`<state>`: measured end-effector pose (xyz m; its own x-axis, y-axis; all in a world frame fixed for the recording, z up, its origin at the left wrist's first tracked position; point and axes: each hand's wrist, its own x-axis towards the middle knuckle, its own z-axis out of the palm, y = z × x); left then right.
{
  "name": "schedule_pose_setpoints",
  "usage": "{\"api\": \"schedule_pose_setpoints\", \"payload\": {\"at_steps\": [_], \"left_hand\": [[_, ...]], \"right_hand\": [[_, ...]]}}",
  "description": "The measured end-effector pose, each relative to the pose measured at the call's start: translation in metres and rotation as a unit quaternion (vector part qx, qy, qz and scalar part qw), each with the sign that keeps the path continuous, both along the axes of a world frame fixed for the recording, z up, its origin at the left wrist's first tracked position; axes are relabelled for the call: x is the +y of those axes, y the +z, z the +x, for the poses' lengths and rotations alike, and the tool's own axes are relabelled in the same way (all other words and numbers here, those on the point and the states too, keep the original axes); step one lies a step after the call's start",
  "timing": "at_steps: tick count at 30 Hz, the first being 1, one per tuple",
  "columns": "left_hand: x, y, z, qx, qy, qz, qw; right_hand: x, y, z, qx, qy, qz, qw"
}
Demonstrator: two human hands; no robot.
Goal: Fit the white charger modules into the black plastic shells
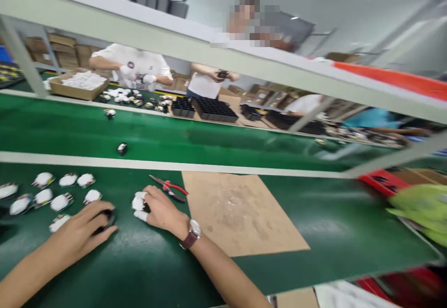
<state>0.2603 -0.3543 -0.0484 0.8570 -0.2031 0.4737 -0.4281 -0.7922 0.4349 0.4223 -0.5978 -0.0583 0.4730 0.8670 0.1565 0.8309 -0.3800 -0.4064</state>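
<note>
My left hand (91, 224) curls its fingers and thumb around a black round part (109, 219), low over the green table. To its right, my right hand (159, 208), with white covers on its fingertips, is closed at the fingers. A bit of something dark shows between thumb and fingers, mostly hidden. Just beyond that hand lie pliers (171, 188) with red and black handles. Several small circuit boards with white domed tops (62, 201) are spread at the left, some right beside my left hand.
A stained cardboard sheet (247, 219) lies right of the pliers. Behind a pale rail runs a green belt (209, 145) carrying a small black part (122, 148). Co-workers stand across it near black divided trays (214, 109). A shelf beam (167, 30) crosses above; a red bin (382, 182) stands right.
</note>
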Motion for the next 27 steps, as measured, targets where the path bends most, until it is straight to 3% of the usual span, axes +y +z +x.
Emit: {"api": "schedule_pose_setpoints", "payload": {"at_steps": [3,8,14,20,27], "left_hand": [[-0.007,-0.015,0.021,0.055,-0.007,0.035,0.998],[-0.011,-0.027,0.017,0.097,0.04,-0.049,0.993],[-0.008,-0.026,0.005,0.162,0.049,-0.086,0.982],[-0.007,-0.019,0.008,0.164,0.036,-0.106,0.98],[-0.006,-0.019,0.003,0.172,0.041,-0.134,0.975]], "right_hand": [[-0.004,-0.006,-0.006,0.023,0.001,0.017,1.0],[-0.013,-0.014,-0.017,0.041,-0.004,0.054,0.998],[-0.019,-0.007,-0.023,0.043,-0.018,0.029,0.998],[-0.022,0.004,-0.027,0.073,0.078,0.019,0.994],[-0.021,-0.001,-0.022,0.096,0.113,0.023,0.989]]}}
